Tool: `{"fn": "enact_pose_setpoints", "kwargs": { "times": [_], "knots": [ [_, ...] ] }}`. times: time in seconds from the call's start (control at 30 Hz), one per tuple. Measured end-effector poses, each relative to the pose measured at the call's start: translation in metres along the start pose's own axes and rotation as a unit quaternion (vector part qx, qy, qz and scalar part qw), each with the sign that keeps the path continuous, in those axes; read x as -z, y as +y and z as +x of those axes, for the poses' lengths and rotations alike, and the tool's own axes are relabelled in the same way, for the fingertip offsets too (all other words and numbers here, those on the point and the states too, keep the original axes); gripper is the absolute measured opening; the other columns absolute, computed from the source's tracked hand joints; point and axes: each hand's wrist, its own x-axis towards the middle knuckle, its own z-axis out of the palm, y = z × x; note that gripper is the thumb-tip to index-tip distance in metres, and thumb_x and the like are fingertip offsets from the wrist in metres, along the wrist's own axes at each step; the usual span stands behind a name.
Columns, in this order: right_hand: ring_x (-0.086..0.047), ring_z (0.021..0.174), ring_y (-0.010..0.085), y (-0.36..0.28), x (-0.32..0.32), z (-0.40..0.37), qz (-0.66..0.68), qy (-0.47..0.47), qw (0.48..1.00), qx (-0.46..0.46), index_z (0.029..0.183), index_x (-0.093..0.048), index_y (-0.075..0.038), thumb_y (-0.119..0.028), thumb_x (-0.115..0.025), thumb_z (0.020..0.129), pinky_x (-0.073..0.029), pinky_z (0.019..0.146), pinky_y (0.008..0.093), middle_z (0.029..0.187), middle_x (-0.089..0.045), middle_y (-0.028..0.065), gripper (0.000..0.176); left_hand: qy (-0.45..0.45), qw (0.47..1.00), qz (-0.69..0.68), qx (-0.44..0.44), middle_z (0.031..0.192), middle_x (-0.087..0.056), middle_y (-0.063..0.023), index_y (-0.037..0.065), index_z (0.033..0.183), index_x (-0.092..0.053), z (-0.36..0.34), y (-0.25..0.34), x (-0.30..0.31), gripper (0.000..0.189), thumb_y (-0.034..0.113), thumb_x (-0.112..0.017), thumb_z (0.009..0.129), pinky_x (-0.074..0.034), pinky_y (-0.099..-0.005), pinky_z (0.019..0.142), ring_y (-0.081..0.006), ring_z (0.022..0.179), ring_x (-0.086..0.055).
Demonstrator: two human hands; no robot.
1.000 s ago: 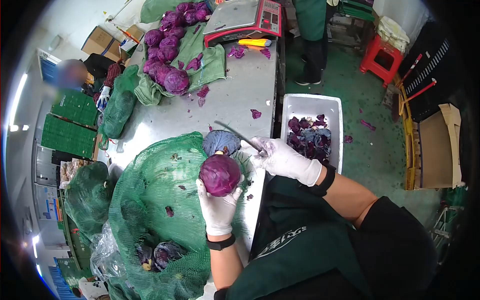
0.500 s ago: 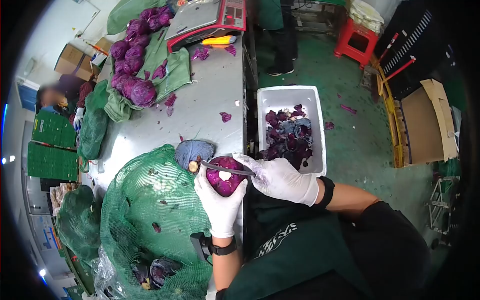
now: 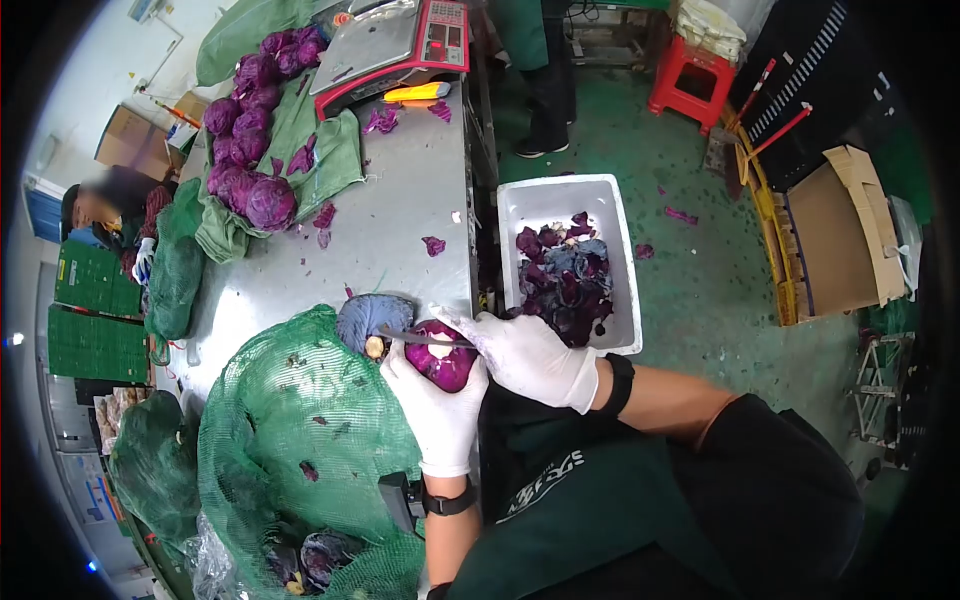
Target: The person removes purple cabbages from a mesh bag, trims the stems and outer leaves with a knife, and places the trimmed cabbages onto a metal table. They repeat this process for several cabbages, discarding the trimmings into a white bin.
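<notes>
My left hand (image 3: 437, 405), in a white glove, is wrapped round a peeled purple cabbage (image 3: 450, 368) at the table's near edge. In my right hand (image 3: 530, 358), also gloved, is a knife (image 3: 425, 340), whose dark blade lies across the pale cut stem. Just beyond my left fingertips sits a bluish unpeeled cabbage (image 3: 375, 318) with its stem end showing. A green mesh sack (image 3: 320, 420) is spread to the left, with more cabbages (image 3: 328, 555) inside.
A white bin (image 3: 627, 270) of trimmed leaves stands right of the table (image 3: 400, 210). Purple cabbages (image 3: 270, 203) lie on green sacking near a red scale (image 3: 440, 45) and yellow cutter (image 3: 417, 92). Two people (image 3: 545, 80) (image 3: 120, 205) are nearby. A red stool (image 3: 693, 82) stands behind.
The whole view has shifted, moving the table and bin slightly left in the frame. My hands still hold the cabbage and knife, with the blade still across the stem.
</notes>
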Motion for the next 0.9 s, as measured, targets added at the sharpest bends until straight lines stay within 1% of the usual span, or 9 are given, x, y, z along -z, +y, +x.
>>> {"fn": "enact_pose_setpoints", "kwargs": {
  "times": [0.2, 0.27, 0.33, 0.43, 0.57, 0.67, 0.77, 0.83, 0.9],
  "knots": [
    [-0.07, 0.077, 0.038, -0.004, 0.023, 0.021, -0.02, -0.061, 0.998, 0.005, 0.14, -0.055, -0.013, -0.013, -0.047, 0.096, -0.056, 0.068, 0.048, 0.089, -0.071, 0.0187, 0.046, 0.022, 0.999, 0.045, -0.015, 0.116, -0.05, -0.0247, -0.007, 0.13, -0.045, 0.004, -0.006, -0.005, 0.084, 0.023, -0.088, 0.065, -0.044, -0.0481, 0.1, -0.0433, 0.112, -0.052],
    [-0.07, 0.081, 0.0396, 0.007, 0.008, 0.024, 0.019, 0.031, 0.998, 0.044, 0.139, -0.057, -0.015, -0.011, -0.05, 0.093, -0.056, 0.071, 0.048, 0.091, -0.071, 0.0201, 0.047, 0.031, 0.998, 0.043, -0.029, 0.117, -0.051, -0.025, -0.005, 0.13, -0.046, -0.002, 0.011, -0.001, 0.081, 0.022, -0.086, 0.066, -0.044, -0.049, 0.1, -0.0438, 0.113, -0.052],
    [-0.069, 0.086, 0.0402, 0.064, 0.024, 0.059, -0.015, 0.01, 0.989, -0.148, 0.134, -0.061, -0.018, -0.012, -0.054, 0.089, -0.056, 0.075, 0.0477, 0.095, -0.071, 0.0204, 0.046, 0.006, 0.997, 0.047, -0.067, 0.119, -0.049, -0.0247, -0.004, 0.129, -0.046, -0.014, 0.027, -0.003, 0.077, 0.018, -0.085, 0.066, -0.043, -0.0482, 0.102, -0.0441, 0.115, -0.051],
    [-0.069, 0.088, 0.0387, 0.117, 0.019, 0.059, 0.094, 0.086, 0.97, -0.207, 0.136, -0.057, -0.01, -0.006, -0.053, 0.088, -0.054, 0.073, 0.0492, 0.089, -0.068, 0.0265, 0.049, -0.039, 0.996, -0.085, -0.009, 0.129, -0.049, -0.0211, -0.001, 0.137, -0.043, -0.017, 0.001, 0.007, 0.084, 0.015, -0.085, 0.066, -0.041, -0.0443, 0.107, -0.0368, 0.122, -0.051],
    [-0.067, 0.071, 0.0413, 0.105, 0.052, 0.012, -0.182, 0.156, 0.953, -0.183, 0.136, -0.055, -0.001, -0.005, -0.054, 0.088, -0.054, 0.065, 0.0494, 0.075, -0.067, 0.023, 0.048, -0.036, 0.985, -0.168, 0.011, 0.133, -0.048, -0.0146, 0.004, 0.145, -0.038, -0.022, -0.027, 0.014, 0.09, 0.011, -0.083, 0.067, -0.04, -0.0393, 0.11, -0.0277, 0.125, -0.05],
    [-0.071, 0.073, 0.0296, 0.073, 0.029, 0.0, 0.087, 0.076, 0.984, -0.137, 0.123, -0.062, 0.001, -0.027, -0.07, 0.089, -0.055, 0.063, 0.0428, 0.084, -0.071, 0.018, 0.045, -0.061, 0.974, -0.215, 0.038, 0.135, -0.046, -0.0142, 0.004, 0.147, -0.035, -0.021, -0.03, 0.02, 0.092, 0.006, -0.081, 0.067, -0.04, -0.0388, 0.111, -0.027, 0.125, -0.05],
    [-0.055, 0.058, 0.0122, 0.042, -0.01, 0.015, 0.4, -0.059, 0.906, -0.126, 0.113, -0.063, -0.002, -0.043, -0.08, 0.085, -0.045, 0.051, 0.0314, 0.077, -0.063, 0.0032, 0.053, -0.098, 0.982, -0.16, 0.008, 0.139, -0.043, -0.0143, 0.003, 0.148, -0.033, -0.02, -0.032, 0.03, 0.094, 0.005, -0.08, 0.066, -0.036, -0.0388, 0.114, -0.0271, 0.13, -0.046],
    [-0.039, 0.049, 0.0067, 0.008, 0.02, 0.027, 0.424, -0.224, 0.841, -0.249, 0.105, -0.058, -0.005, -0.047, -0.08, 0.085, -0.032, 0.043, 0.0259, 0.074, -0.053, -0.0015, 0.051, -0.11, 0.985, -0.132, -0.01, 0.142, -0.04, -0.0143, 0.002, 0.148, -0.033, -0.019, -0.028, 0.034, 0.096, 0.004, -0.082, 0.065, -0.034, -0.0387, 0.115, -0.0271, 0.132, -0.043],
    [-0.039, 0.048, 0.0064, 0.008, 0.02, 0.031, 0.457, -0.236, 0.829, -0.22, 0.106, -0.058, -0.006, -0.047, -0.076, 0.089, -0.031, 0.042, 0.0263, 0.068, -0.049, -0.0018, 0.048, -0.102, 0.987, -0.126, -0.012, 0.14, -0.041, -0.0144, 0.002, 0.147, -0.033, -0.017, -0.029, 0.033, 0.096, 0.005, -0.083, 0.064, -0.035, -0.0385, 0.115, -0.0273, 0.131, -0.045]
  ]
}}
